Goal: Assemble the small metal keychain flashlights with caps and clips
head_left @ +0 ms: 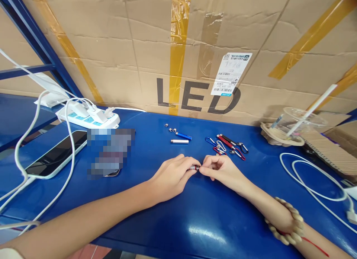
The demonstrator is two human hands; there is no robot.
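In the middle of the blue tabletop, my left hand is closed around a small red tube with a pale label, mostly covered by the fingers. My right hand pinches the silvery end of that same tube between thumb and forefinger. Beyond my left hand lie a blue metal tube, a silver tube and several tiny silver caps. Past my right hand are a red tube and a black tube, beside several small carabiner clips in blue, silver, red and black.
A large cardboard box walls off the back. Left are a power strip with white cables, a phone and a blurred-out item. Right stand a plastic cup in a carton holder, a notebook and a coiled white cable.
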